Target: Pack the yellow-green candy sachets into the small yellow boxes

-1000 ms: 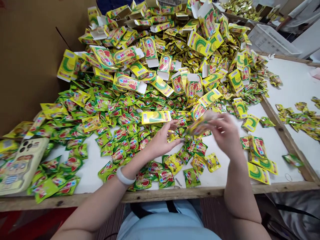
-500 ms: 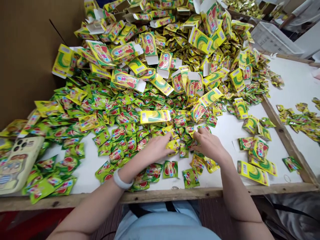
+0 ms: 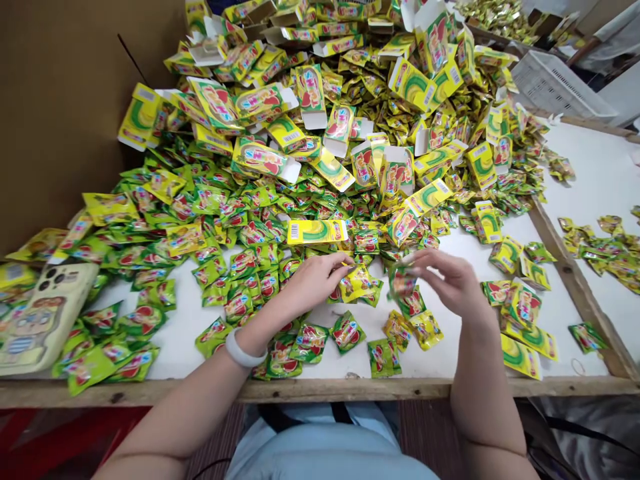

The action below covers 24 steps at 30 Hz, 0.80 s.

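My left hand (image 3: pixel 315 280) is closed on a bunch of small yellow and green sachets (image 3: pixel 357 283) lifted just off the white table (image 3: pixel 470 250). A white bracelet (image 3: pixel 240 351) circles that wrist. My right hand (image 3: pixel 453 280) pinches a green sachet (image 3: pixel 401 279) between thumb and fingers, a little to the right of the left hand's bunch. Loose sachets (image 3: pixel 380 357) lie on the table beneath and in front of both hands. A flat yellow carton (image 3: pixel 317 231) lies just beyond my left hand.
A large heap of sachets and open yellow cartons (image 3: pixel 350 120) fills the back of the table. A phone in a cartoon case (image 3: pixel 35 320) lies at the left. Filled cartons (image 3: pixel 520 333) lie at the right. A wooden rail (image 3: pixel 575 280) separates a second table. A white basket (image 3: pixel 555 83) stands far right.
Both hands have risen from the pile of sachets on the table, each now holding sachets. One second ago the right hand was moving a carton toward the right.
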Available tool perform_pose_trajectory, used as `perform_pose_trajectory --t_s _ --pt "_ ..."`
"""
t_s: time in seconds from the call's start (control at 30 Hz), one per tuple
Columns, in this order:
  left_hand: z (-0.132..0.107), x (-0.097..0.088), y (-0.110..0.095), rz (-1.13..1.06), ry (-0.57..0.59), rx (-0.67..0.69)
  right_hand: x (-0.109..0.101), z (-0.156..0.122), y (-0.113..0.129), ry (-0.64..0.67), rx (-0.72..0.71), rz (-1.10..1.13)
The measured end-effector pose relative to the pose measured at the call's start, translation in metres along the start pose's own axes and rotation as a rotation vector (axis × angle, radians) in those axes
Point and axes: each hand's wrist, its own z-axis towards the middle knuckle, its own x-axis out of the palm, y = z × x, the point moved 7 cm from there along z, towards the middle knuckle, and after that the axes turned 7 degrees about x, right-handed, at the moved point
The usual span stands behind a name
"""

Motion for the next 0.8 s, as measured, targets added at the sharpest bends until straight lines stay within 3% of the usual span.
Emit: perform_pose_trajectory --t_s 0.1,0.2,0.47,0.67,0.73,0.8 --pt "0.0 0.007 -0.008 0.0 0.072 0.064 0.037 0.0 0.011 0.211 0.024 0.073" --pt "0.0 0.012 -0.013 -0.084 0.1 0.147 0.059 0.001 0.006 0.244 0.116 0.085" --pt "-0.005 0.012 -0.018 -0.247 0.161 0.174 0.064 -0.001 -0.019 0.087 0.327 0.306" --pt "-0.008 0.013 -0.019 -0.269 0.128 0.155 0.09 -0.006 -0.027 0.375 0.609 0.725" --pt "-0.005 0.001 -0.016 -0.168 0.064 0.185 0.086 -0.003 -0.033 0.29 0.654 0.731" --pt "-0.002 -0.023 -0.006 0.024 -0.093 0.198 0.076 0.0 -0.039 0.133 0.651 0.702"
